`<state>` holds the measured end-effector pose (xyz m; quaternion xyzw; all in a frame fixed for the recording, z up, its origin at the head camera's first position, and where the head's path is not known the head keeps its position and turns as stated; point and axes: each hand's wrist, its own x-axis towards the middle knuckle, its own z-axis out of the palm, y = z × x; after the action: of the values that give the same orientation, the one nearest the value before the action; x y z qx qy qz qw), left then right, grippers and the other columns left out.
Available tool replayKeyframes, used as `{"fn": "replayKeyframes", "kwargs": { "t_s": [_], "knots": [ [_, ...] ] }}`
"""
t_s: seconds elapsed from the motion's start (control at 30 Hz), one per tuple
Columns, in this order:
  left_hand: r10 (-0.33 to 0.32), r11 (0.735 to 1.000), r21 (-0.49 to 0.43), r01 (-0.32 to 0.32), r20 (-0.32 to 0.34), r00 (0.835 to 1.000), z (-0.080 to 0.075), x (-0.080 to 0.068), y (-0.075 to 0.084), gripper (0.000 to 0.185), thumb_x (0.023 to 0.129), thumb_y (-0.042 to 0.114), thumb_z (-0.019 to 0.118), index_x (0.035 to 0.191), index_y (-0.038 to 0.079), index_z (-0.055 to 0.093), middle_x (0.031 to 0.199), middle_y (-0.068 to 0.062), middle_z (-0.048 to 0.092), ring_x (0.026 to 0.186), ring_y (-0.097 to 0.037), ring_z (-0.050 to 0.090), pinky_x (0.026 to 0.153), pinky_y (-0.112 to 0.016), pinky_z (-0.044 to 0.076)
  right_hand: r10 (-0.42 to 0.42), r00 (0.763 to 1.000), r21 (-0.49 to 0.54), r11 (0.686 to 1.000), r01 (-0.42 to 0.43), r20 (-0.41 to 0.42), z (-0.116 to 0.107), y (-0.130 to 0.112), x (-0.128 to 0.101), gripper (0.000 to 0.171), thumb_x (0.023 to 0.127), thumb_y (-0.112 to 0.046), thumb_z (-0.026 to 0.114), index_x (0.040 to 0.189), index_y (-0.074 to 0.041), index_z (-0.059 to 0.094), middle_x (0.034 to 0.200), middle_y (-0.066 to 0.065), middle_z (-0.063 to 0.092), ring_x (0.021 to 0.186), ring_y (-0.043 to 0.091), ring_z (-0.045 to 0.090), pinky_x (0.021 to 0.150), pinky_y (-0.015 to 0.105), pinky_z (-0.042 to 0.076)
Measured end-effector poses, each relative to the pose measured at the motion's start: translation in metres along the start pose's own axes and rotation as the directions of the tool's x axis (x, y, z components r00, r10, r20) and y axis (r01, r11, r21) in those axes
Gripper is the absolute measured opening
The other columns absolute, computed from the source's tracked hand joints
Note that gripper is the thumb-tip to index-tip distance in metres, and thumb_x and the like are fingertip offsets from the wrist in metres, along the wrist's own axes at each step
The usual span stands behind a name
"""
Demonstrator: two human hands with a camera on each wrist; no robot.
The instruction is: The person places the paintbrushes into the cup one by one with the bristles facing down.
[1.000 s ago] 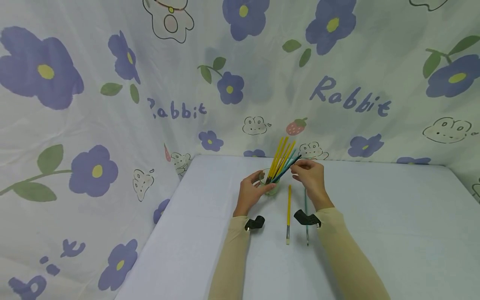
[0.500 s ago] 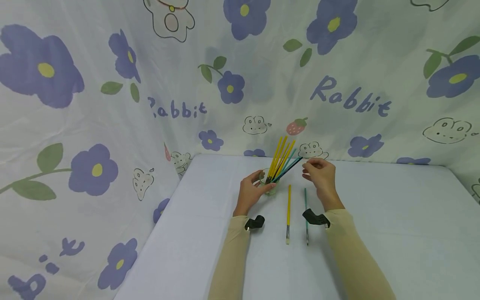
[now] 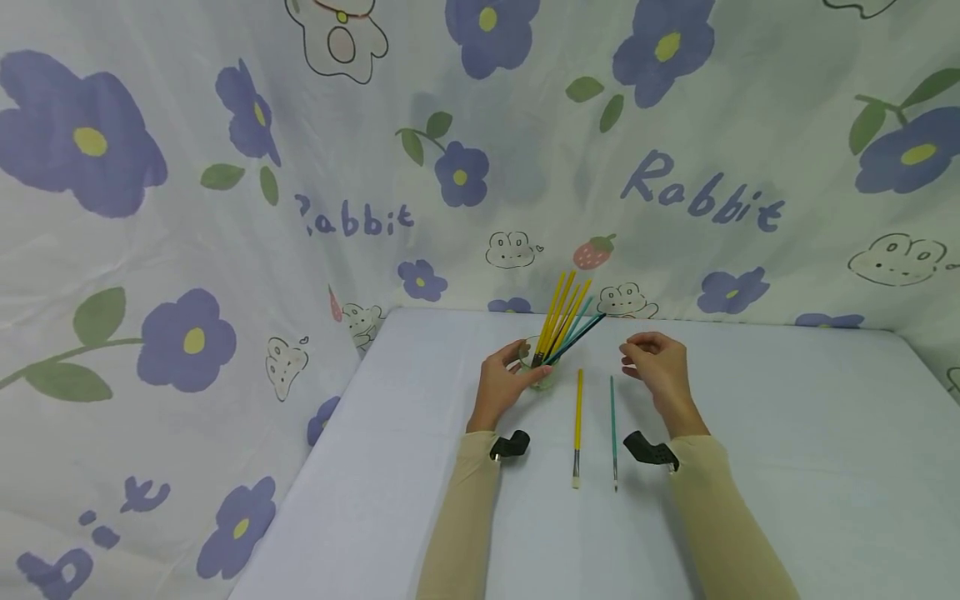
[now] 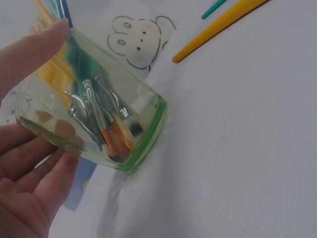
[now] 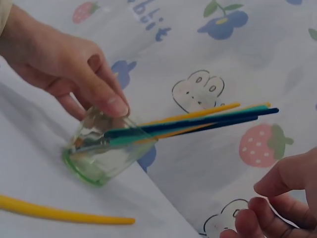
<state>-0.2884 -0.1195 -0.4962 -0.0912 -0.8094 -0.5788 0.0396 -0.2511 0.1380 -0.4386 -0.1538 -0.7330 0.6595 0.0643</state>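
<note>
My left hand grips a clear greenish glass by its rim and side, the thumb near the top edge. Several paintbrushes lean to the right in the glass, bristles down; their handles are yellow, teal and dark blue. Through the glass wall, metal ferrules and bristles show near the base in the left wrist view. To the right of the glass, my right hand hovers with loosely bent fingers, thumb close to the index finger and nothing between them. It is apart from the brush handles.
On the white table lie a yellow paintbrush and a thinner teal paintbrush, roughly parallel, between my forearms, bristles toward me. A patterned cloth with flowers and rabbits hangs behind the table and along its left side.
My right hand has let go of a dark blue brush handle at the glass and moved to the right, then slightly nearer. My left hand and the glass have stayed in place.
</note>
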Motion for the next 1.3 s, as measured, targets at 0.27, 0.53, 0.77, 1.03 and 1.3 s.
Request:
{"fn": "replayKeyframes", "kwargs": {
  "t_s": [0.27,0.53,0.77,1.03,1.3],
  "knots": [
    [-0.006,1.0,-0.001,0.006,-0.001,1.0,0.0,0.0,0.001,0.083,0.08,0.04,0.09,0.147,0.006,0.057,0.145,-0.012,0.063,0.139,-0.028,0.058,0.114,-0.042,0.053,-0.006,0.996,-0.17,0.985,0.021,0.086,-0.009,0.017,-0.004,0.03,0.099,-0.016,0.067,0.122,0.003,0.065,0.107,0.013,0.072,0.083,0.011,0.068,0.07,0.016,0.062],
    [0.004,1.0,-0.006,-0.004,-0.002,1.0,0.0,0.0,0.003,0.08,0.081,0.038,0.089,0.147,0.005,0.057,0.145,-0.013,0.063,0.138,-0.029,0.058,0.114,-0.043,0.053,0.004,0.988,-0.3,0.953,0.042,0.153,-0.011,0.026,-0.004,0.034,0.098,-0.016,0.067,0.124,0.006,0.065,0.106,0.018,0.073,0.08,0.015,0.068,0.067,0.019,0.061],
    [-0.002,1.0,0.015,0.002,-0.006,1.0,0.0,-0.002,0.003,0.079,0.081,0.039,0.089,0.147,0.008,0.058,0.145,-0.012,0.063,0.138,-0.028,0.058,0.113,-0.042,0.054,0.025,0.984,-0.382,0.923,0.044,0.174,-0.011,0.032,-0.005,0.033,0.097,-0.015,0.067,0.121,0.007,0.066,0.103,0.019,0.074,0.075,0.016,0.068,0.065,0.023,0.06],
    [0.003,1.0,0.017,-0.003,-0.003,1.0,0.0,-0.002,0.004,0.079,0.08,0.04,0.089,0.146,0.008,0.059,0.145,-0.013,0.064,0.138,-0.028,0.058,0.113,-0.042,0.053,0.048,0.969,-0.466,0.882,0.073,0.242,-0.013,0.036,-0.007,0.031,0.095,-0.013,0.068,0.116,0.009,0.067,0.096,0.019,0.075,0.07,0.014,0.065,0.06,0.024,0.055],
    [0.001,1.0,-0.003,-0.001,-0.002,1.0,0.0,-0.002,0.003,0.079,0.08,0.039,0.09,0.146,0.009,0.059,0.144,-0.013,0.063,0.139,-0.028,0.057,0.114,-0.043,0.053,0.073,0.959,-0.557,0.825,0.095,0.272,-0.012,0.033,-0.01,0.032,0.091,-0.015,0.07,0.112,0.009,0.07,0.082,0.011,0.073,0.068,0.015,0.064,0.059,0.025,0.051]
  ]
}}
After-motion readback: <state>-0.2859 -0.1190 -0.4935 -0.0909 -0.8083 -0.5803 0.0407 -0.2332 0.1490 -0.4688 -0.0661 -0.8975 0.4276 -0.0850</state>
